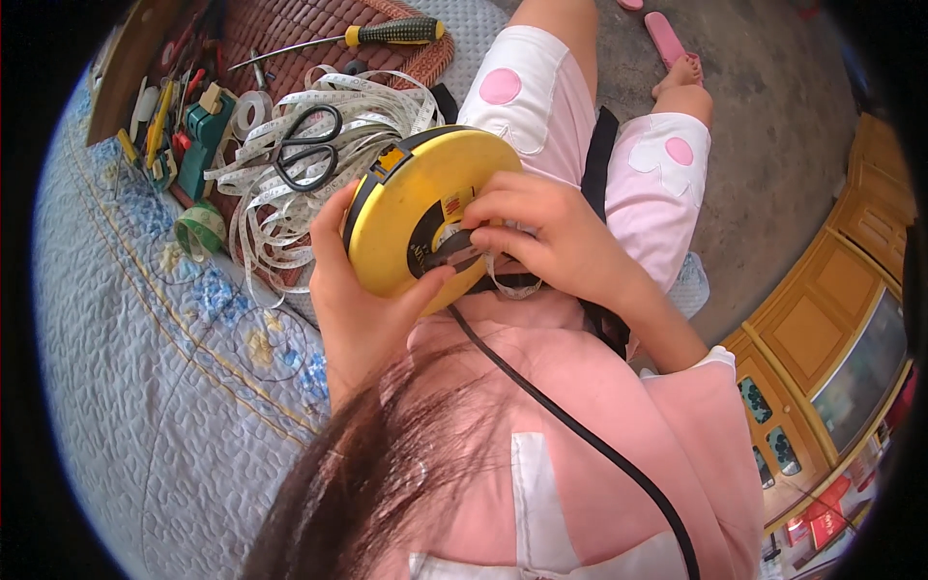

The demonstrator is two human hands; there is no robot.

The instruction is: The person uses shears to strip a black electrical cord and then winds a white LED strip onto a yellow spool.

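Note:
A round yellow and black tape measure reel is held up in front of my lap. My left hand grips it by its left edge, with the thumb across the lower face. At the middle of the reel, the fingers of my right hand are bent close together over the hub, and a short loop of white tape hangs below them. What exactly the right fingertips pinch is partly hidden. Behind the reel lies a tangled heap of white measuring tape, with black-handled scissors on top.
A screwdriver with a yellow and black handle rests on a brown woven mat. Left of the tape heap are a green tool, a green tape roll and several small tools. A quilted bedcover spreads at left; wooden cabinets stand at right.

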